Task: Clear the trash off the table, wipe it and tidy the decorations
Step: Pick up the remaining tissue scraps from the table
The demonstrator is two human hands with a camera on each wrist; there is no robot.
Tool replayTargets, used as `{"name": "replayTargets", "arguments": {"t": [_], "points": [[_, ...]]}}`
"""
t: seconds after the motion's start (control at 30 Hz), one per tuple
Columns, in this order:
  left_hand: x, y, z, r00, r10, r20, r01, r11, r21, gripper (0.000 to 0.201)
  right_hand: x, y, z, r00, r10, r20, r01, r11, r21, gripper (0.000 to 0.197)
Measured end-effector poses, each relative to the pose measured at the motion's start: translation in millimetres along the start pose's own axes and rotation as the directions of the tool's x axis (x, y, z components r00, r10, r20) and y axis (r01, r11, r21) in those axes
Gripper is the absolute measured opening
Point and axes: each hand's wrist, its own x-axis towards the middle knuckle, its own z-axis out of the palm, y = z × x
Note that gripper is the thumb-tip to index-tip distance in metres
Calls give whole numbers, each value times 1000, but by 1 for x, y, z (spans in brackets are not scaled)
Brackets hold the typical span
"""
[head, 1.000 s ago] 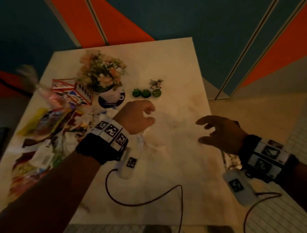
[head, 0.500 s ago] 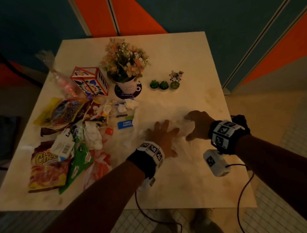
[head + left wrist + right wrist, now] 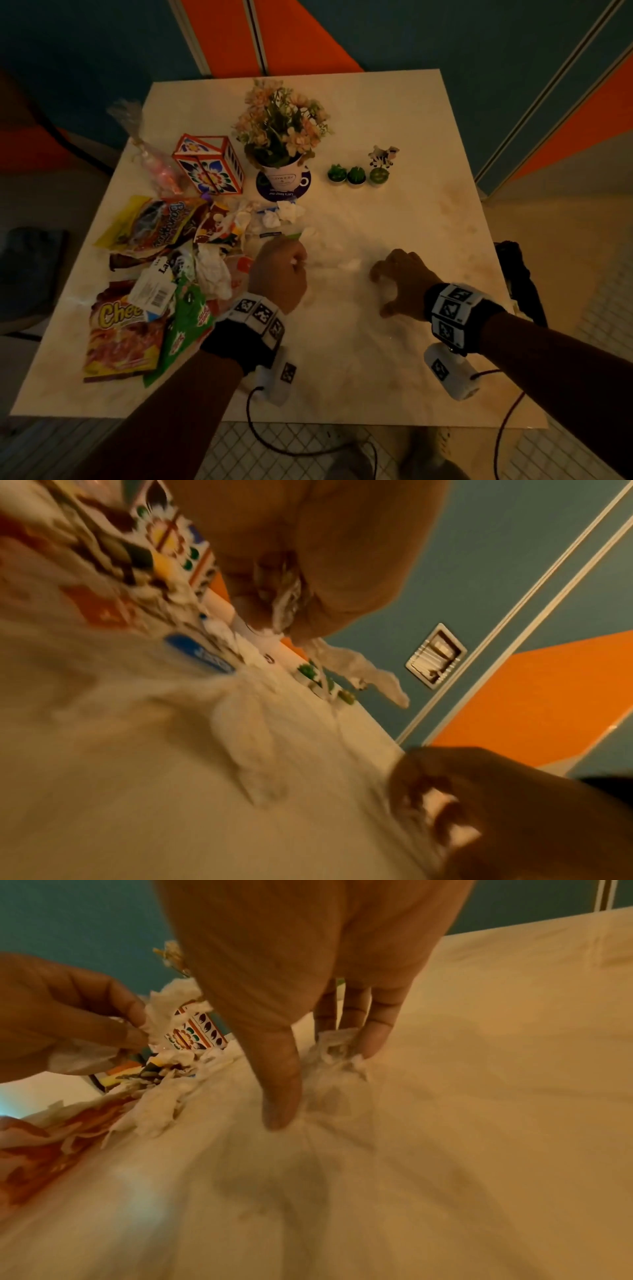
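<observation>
While near trash pile [image 3: 144, 274], 2 hands, table edge [image 3: 376, 423] bare.

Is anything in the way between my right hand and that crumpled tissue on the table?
Nothing visible. Your right hand is already on the crumpled tissue, thumb and fingers planted around it on the table.

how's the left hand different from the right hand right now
The left hand is raised off the table beside the wrapper pile; the right hand is down on the table's bare middle. The left hand pinches a crumpled white tissue in curled fingers; the right hand's fingertips press into a scrap of tissue lying on the surface. Both wear marker-tagged wristbands.
</observation>
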Motion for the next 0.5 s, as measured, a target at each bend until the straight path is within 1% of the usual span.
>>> {"name": "replayTargets", "arguments": {"t": [0.03,0.07,0.13,0.17,0.2,0.23,0.27,0.3,0.33,0.37,0.43,0.5], "points": [[6,-8,-3,999,-12,-38,13,999,39,12,0,1,1,1000,-12,9,12,1000,5,50],[11,-15,-4,999,-18,-34,20,997,78,12,1,1,2,999,-27,21,27,1000,7,41],[21,-27,1,996,-47,78,35,988,149,15,2,-1,3,998,-30,52,31,999,-15,20],[23,-29,3,983,-84,164,55,983,173,17,1,-2,3,997,-24,71,26,999,-27,16],[25,-29,5,959,-127,253,76,976,202,18,1,-3,4,996,-17,83,20,999,-31,23],[26,-29,6,926,-169,337,89,967,240,17,1,-3,4,996,-6,87,7,1000,-19,25],[26,-29,9,893,-199,405,88,957,276,15,1,-2,4,997,-3,73,3,1000,-1,21],[24,-28,12,872,-205,444,67,949,307,20,1,-3,3,998,-11,61,11,1000,7,15],[20,-28,14,865,-200,459,37,940,340,30,0,-4,1,998,-26,54,25,1000,8,11],[17,-28,15,874,-188,449,14,932,363,35,2,-5,0,998,-44,46,43,999,11,11],[10,-27,15,913,-135,385,-9,937,350,28,8,-14,-8,997,-71,5,70,995,66,12],[4,-29,13,941,-69,331,-41,948,315,22,21,-30,-19,990,-108,-86,119,984,134,12]]}}
